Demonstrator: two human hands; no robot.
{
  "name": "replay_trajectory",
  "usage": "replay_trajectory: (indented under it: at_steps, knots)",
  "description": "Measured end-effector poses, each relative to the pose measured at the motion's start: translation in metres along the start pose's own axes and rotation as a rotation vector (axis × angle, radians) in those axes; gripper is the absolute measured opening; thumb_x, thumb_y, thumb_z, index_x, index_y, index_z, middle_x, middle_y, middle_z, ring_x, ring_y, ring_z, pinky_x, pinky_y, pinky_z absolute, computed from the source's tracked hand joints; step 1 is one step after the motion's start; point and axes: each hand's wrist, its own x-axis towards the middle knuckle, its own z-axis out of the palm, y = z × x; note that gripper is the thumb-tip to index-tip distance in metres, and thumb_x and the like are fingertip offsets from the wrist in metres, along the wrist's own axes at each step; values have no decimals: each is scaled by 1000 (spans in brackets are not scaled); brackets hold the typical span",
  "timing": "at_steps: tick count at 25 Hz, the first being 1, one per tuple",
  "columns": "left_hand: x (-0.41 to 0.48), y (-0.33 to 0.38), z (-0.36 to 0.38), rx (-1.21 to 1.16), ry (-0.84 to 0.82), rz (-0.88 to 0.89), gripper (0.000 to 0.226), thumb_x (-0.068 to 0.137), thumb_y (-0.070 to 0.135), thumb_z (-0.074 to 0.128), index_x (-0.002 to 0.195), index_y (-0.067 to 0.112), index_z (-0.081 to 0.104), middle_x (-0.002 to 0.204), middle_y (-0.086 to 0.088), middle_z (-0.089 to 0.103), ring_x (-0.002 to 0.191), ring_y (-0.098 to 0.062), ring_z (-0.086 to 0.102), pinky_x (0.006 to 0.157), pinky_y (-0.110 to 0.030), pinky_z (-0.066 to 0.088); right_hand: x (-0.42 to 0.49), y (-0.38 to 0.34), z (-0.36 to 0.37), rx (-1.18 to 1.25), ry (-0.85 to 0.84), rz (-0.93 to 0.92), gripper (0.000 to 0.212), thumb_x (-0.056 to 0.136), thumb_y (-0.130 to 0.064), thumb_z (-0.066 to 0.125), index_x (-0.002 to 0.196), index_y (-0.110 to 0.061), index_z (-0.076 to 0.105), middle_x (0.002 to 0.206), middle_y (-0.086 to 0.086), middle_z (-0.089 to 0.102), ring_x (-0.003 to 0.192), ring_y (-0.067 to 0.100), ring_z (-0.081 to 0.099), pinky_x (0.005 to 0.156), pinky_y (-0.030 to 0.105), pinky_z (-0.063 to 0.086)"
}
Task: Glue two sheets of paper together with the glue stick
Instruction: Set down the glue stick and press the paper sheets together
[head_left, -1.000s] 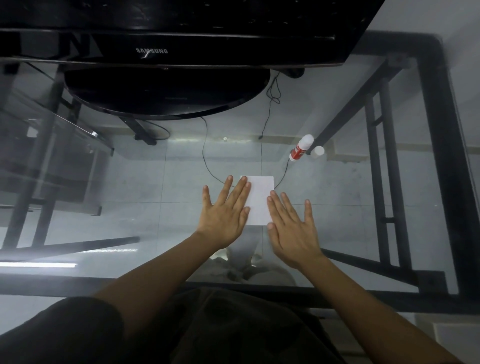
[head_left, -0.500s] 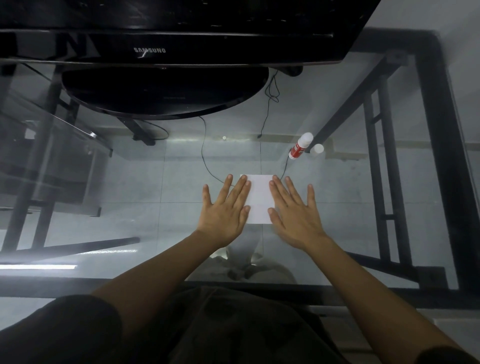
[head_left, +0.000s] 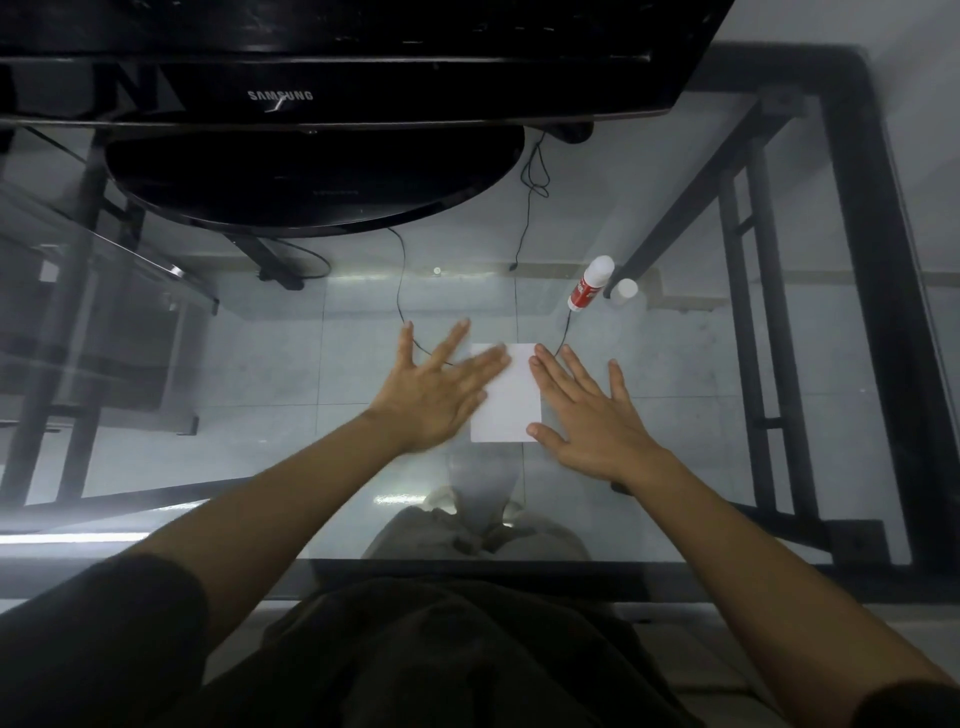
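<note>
A small white paper (head_left: 511, 397) lies flat on the glass table (head_left: 260, 374) in the middle. Whether it is one sheet or two stacked I cannot tell. My left hand (head_left: 439, 387) lies flat with spread fingers, its fingertips over the paper's upper left corner; it is blurred. My right hand (head_left: 587, 415) rests flat, palm down, along the paper's right edge. Neither hand holds anything. The red and white glue stick (head_left: 589, 283) lies on the glass beyond the paper to the right, with its white cap (head_left: 623, 292) beside it.
A black Samsung monitor (head_left: 322, 83) on a round black base (head_left: 311, 179) stands at the far side. Thin black cables (head_left: 402, 291) run under the glass. The table's black metal frame (head_left: 883, 291) borders the right and near edges.
My left hand has slid leftward and turned, uncovering more of the paper. My right hand has moved up along the paper's right edge.
</note>
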Motion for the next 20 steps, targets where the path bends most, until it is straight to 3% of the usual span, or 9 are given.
replay_trajectory:
  at_steps: [3,8,14,17,20]
  knots:
    - [6,-4,-9,-13,14,-112,52,90,49,-8,136,36,-29,149,17,-20,127,-17,-43,98,-63,-21,0,-2,-2,-6,-5,11,77,89,-61,24,140,-29,-25,144,-15,-31,132,8,-31,105,51,-17]
    - [-18,20,10,46,-4,79,53,90,51,-6,136,38,-30,144,18,-29,130,-17,-38,96,-62,-27,-2,-4,-5,8,-4,7,77,90,-60,25,142,-27,-20,146,-13,-30,133,9,-30,107,52,-16]
    - [-1,7,0,-55,52,-176,53,94,48,1,137,33,-24,147,14,-21,128,-19,-39,105,-66,-8,-3,-10,-11,-9,-13,42,76,91,-57,27,144,-25,-17,154,-9,-21,140,14,-21,109,54,-11]
    - [-15,25,12,-84,51,-168,58,93,53,4,139,28,-22,155,8,-9,132,-16,-27,108,-57,-7,-2,-16,-15,-43,4,54,76,92,-54,32,145,-22,-12,156,-5,-16,141,17,-17,110,54,-8]
    - [-16,21,18,-65,73,-190,62,92,58,6,138,29,-23,151,9,-15,133,-17,-25,109,-54,-7,5,-23,-22,-99,48,46,74,92,-51,34,147,-18,-2,158,3,-6,143,22,-13,111,53,-7]
